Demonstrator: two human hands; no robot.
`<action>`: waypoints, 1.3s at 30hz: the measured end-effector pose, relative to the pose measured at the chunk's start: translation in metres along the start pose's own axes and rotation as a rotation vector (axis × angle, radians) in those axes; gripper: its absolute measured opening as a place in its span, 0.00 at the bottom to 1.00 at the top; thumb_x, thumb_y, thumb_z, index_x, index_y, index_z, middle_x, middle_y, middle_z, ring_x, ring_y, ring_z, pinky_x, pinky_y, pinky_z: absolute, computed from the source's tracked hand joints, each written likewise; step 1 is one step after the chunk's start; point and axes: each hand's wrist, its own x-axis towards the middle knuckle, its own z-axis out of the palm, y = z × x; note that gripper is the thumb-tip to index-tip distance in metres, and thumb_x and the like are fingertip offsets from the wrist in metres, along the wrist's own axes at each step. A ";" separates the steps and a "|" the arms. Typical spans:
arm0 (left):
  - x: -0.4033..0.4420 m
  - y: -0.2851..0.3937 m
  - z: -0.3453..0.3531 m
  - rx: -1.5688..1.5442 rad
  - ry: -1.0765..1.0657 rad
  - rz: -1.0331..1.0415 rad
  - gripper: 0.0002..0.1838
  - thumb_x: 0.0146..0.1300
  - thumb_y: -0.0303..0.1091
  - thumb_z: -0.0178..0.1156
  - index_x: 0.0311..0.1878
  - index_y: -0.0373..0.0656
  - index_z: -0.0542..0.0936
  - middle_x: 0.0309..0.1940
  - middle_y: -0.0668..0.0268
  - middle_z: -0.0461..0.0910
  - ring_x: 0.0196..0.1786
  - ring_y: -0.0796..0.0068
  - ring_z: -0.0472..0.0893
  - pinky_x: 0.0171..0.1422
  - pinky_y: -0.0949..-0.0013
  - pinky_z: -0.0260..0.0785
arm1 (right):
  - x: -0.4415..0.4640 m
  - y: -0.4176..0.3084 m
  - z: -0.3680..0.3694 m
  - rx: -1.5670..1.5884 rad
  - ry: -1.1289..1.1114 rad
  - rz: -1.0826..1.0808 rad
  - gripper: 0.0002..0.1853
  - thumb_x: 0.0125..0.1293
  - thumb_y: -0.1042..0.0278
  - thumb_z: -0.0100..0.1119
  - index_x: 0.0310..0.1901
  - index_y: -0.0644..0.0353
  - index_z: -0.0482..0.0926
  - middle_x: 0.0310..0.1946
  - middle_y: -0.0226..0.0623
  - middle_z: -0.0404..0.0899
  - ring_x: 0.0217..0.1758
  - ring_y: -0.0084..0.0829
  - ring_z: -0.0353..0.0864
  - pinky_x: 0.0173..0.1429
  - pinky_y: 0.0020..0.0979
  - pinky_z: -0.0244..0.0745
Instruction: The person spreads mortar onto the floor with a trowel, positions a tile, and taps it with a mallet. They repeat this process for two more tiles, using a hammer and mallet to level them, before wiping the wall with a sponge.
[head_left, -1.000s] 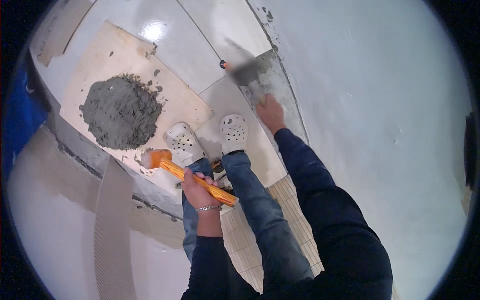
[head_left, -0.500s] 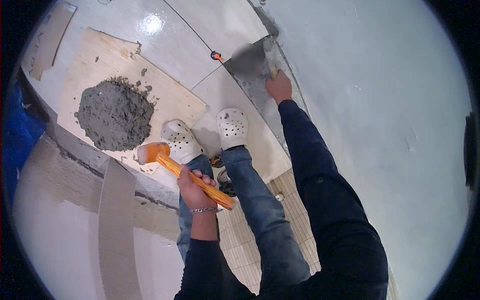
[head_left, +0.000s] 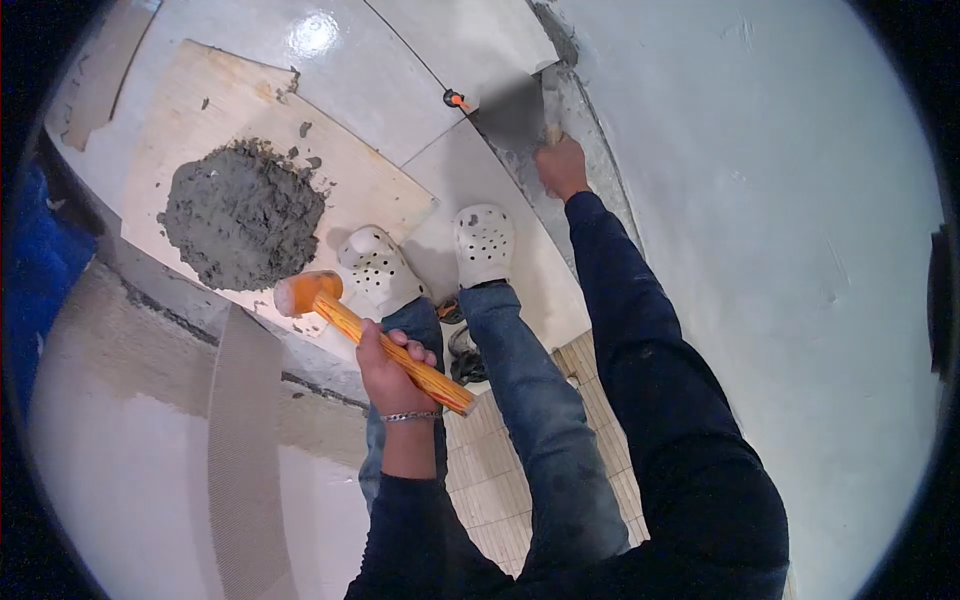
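Two tools in grip: orange mallet [head_left: 308, 292] and trowel [head_left: 512, 112]. Mallet: orange head, pale scuffed face, yellow-orange handle with brown wood-grain streaks. Trowel: broad dark-grey blade, blurred, edges unreadable; tan handle mostly hidden. Plywood board [head_left: 365, 175], ahead and left of left hand, carries a lumpy grey mortar heap [head_left: 243, 215], crumbs scattered round it. Left hand [head_left: 388, 368]: fingers wrapped round mallet handle; head out ahead-left near the mortar, butt poking out past the little finger. Right hand [head_left: 562, 167]: curled round trowel handle; blade ahead-left of the knuckles, where floor tiles [head_left: 470, 40] meet a rough grey strip [head_left: 592, 140]. Can't tell if blade touches down. Small black-and-orange piece [head_left: 454, 98] just left of blade, at the tile joint. White clogs [head_left: 484, 245] ahead of left hand.
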 end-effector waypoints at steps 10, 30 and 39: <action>-0.008 0.004 0.014 -0.003 -0.043 0.001 0.15 0.71 0.50 0.52 0.46 0.49 0.66 0.26 0.72 0.69 0.22 0.77 0.70 0.27 0.69 0.66 | -0.008 -0.061 -0.022 0.222 -0.029 0.357 0.21 0.50 0.65 0.55 0.44 0.70 0.78 0.41 0.63 0.80 0.49 0.60 0.78 0.56 0.50 0.71; -0.012 -0.080 0.025 0.304 0.041 0.159 0.15 0.70 0.47 0.55 0.39 0.48 0.63 0.23 0.69 0.69 0.16 0.76 0.71 0.18 0.69 0.67 | -0.030 -0.037 -0.033 0.123 0.027 0.321 0.18 0.56 0.62 0.58 0.44 0.65 0.76 0.37 0.58 0.82 0.44 0.57 0.82 0.50 0.50 0.75; -0.009 -0.099 0.025 0.371 0.021 0.192 0.16 0.70 0.46 0.55 0.38 0.48 0.62 0.22 0.68 0.69 0.15 0.76 0.71 0.17 0.70 0.67 | -0.041 -0.008 -0.044 0.100 -0.056 0.317 0.18 0.57 0.62 0.57 0.45 0.65 0.76 0.38 0.57 0.82 0.44 0.57 0.81 0.50 0.51 0.74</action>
